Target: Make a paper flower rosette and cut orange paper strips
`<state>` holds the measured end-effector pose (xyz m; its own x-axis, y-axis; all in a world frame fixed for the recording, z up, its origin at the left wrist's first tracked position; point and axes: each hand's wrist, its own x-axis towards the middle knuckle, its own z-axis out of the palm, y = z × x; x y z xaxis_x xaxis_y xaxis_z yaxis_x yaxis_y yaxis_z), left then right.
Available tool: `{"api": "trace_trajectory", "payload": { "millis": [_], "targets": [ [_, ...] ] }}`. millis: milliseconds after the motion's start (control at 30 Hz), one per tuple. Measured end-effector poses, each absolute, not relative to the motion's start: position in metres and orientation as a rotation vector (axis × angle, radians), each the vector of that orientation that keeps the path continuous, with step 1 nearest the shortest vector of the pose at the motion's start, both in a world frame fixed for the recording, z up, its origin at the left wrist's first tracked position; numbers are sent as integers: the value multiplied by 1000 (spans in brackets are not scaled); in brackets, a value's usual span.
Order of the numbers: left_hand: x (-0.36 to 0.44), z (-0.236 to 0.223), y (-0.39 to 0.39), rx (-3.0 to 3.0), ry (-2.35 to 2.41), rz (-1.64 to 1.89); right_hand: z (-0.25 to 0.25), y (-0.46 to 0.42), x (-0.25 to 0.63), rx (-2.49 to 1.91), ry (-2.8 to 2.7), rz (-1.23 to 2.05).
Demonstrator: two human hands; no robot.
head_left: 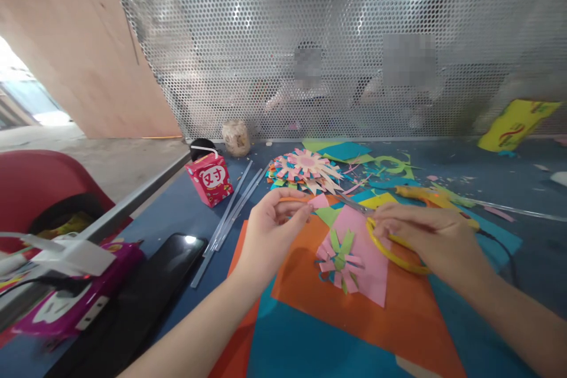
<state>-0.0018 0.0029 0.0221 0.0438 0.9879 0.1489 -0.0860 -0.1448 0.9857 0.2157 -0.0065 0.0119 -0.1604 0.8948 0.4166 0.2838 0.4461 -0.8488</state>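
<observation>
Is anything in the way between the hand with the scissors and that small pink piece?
Nothing visible blocks the right hand: its scissors point toward the small pink piece at the left hand's fingertips. The pink-and-green paper flower lies off that line.

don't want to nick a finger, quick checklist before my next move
1. Right hand on the scissors: ok, at the yellow handles.
2. Left hand gripping the pink piece: ok, between thumb and fingers.
3. Left fingertips well away from the blades: not ok, the blade tips point close by.
4. Flower out from between the blades: ok, it lies on the pink sheet.
5. Glue gun cool: cannot tell.
</observation>
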Motion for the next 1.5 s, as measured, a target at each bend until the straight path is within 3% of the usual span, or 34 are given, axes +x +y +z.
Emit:
{"api": "trace_trajectory", "payload": {
  "millis": [200,367,533,667,1500],
  "targets": [
    [-3,21,5,1300,1079,1289,15,15,248,-975,-1191,763],
    [-2,20,2,1308,1094,1277,30,11,250,-911,-1019,554],
    [2,21,-3,1264,974,1233,21,-6,227,-880,-1381,610],
    [5,19,-4,1192,863,1177,2,-15,208,-900,-1733,915],
    [8,10,-10,1614,898,887,7,-17,196,-1114,-1663,1142]
  ]
}}
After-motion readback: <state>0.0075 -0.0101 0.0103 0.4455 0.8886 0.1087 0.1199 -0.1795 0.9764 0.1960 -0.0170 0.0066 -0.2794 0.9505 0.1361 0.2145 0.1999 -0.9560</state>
